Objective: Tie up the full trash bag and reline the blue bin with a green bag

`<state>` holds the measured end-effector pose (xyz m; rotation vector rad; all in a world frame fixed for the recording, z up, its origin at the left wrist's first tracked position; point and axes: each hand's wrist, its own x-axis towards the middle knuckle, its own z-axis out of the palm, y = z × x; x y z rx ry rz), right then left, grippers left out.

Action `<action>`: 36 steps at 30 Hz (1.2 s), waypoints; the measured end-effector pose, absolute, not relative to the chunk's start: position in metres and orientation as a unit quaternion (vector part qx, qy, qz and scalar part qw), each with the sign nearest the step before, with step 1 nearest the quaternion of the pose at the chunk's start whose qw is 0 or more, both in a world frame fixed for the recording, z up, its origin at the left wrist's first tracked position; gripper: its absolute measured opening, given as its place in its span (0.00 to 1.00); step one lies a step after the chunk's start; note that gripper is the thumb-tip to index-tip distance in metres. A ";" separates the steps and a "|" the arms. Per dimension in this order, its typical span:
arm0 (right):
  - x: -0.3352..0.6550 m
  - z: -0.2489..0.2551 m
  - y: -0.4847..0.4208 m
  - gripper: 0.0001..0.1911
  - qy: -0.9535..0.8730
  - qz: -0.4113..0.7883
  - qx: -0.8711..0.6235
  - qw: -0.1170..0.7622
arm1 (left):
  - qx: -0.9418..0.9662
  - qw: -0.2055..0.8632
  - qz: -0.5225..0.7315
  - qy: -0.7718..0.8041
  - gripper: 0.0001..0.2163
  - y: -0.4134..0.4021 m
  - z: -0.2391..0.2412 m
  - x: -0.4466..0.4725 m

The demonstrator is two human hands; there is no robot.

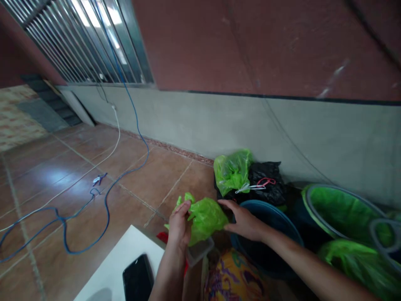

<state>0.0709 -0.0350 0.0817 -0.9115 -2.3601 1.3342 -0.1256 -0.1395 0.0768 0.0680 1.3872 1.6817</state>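
A crumpled bright green plastic bag hangs in front of me. My left hand is closed on its gathered top end, thumb uppermost. At the bag's right side is my right hand, thumb and fingers apart; whether its fingertips touch the plastic I cannot tell. Beneath the bag a clear plastic container shows in part. Under my right forearm stands a dark blue bucket.
Against the wall lie a filled green bag and a black bag. To the right stands a bin lined with green plastic. A phone rests on a white surface. A blue cable loops over the tiled floor.
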 end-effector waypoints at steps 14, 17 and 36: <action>0.211 0.138 -0.005 0.14 -0.573 0.462 -0.496 0.461 | 0.177 0.515 0.685 0.485 0.10 -0.082 0.207 -0.047; 0.255 0.140 -0.005 0.14 -0.542 0.458 -0.517 0.479 | 0.187 0.485 0.685 0.511 0.11 -0.068 0.204 -0.033; 0.219 0.138 -0.086 0.23 -0.752 0.437 -0.346 0.352 | 0.255 0.774 0.379 0.439 0.25 -0.044 0.124 0.094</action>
